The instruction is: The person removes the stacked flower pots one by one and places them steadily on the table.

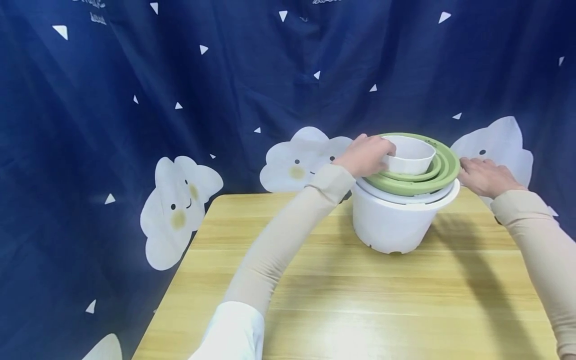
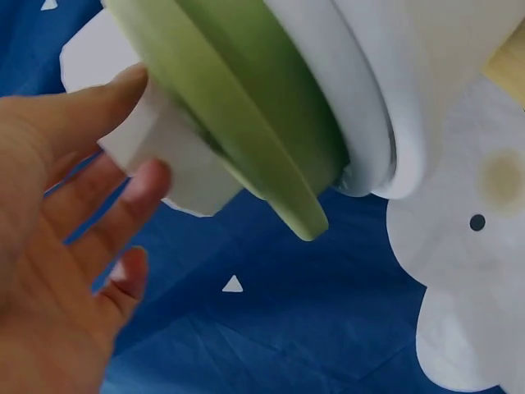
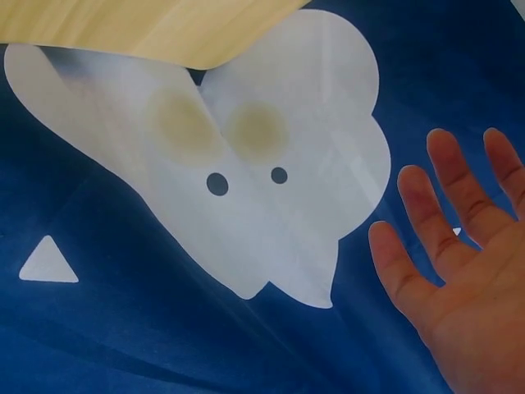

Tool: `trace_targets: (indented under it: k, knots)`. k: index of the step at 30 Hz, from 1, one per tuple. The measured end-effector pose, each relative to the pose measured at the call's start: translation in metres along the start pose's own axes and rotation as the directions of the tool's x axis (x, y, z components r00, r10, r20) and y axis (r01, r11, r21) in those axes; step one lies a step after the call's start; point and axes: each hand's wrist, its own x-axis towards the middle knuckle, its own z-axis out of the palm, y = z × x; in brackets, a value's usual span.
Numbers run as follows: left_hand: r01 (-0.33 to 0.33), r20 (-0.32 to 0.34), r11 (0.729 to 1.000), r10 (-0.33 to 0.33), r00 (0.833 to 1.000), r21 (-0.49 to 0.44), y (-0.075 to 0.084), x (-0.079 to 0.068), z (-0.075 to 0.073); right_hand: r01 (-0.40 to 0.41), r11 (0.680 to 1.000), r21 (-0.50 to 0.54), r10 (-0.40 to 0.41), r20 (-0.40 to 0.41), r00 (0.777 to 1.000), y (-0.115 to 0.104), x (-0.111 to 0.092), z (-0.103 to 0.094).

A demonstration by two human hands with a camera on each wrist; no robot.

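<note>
A stack stands at the back right of the table in the head view. Its base is a large white pot [image 1: 389, 225] with notches along the bottom edge. Wide green round pieces [image 1: 405, 187] lie nested on top, slightly tilted, and a small white faceted bowl [image 1: 414, 165] sits uppermost. My left hand [image 1: 366, 154] pinches this bowl's left edge; the left wrist view shows the thumb and fingers at the bowl [image 2: 193, 172] beside the green rim [image 2: 238, 123]. My right hand [image 1: 486, 176] is near the green rim's right side, its fingers extended; contact cannot be told.
The wooden table [image 1: 270, 240] extends in front of the stack and to its left. Behind hangs a dark blue curtain [image 1: 252, 75] with white triangles and smiling clouds, close to the table's back edge. In the right wrist view a table corner [image 3: 189, 33] shows.
</note>
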Motion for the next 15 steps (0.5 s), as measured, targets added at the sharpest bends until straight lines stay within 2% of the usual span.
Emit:
trace_targets:
  k: [10, 15]
  knots:
    - [-0.028, -0.077, 0.990, 0.039, 0.996, 0.136, 0.0010, 0.0050, 0.0069, -0.006, 1.000, -0.008, 0.006, -0.001, 1.000, 0.0011, 0.0023, 0.0019]
    - [-0.042, -0.116, 0.975, 0.068, 0.991, 0.216, -0.0002, 0.0050, 0.0092, -0.006, 1.000, -0.013, 0.006, -0.001, 1.000, 0.0008, 0.0023, 0.0020]
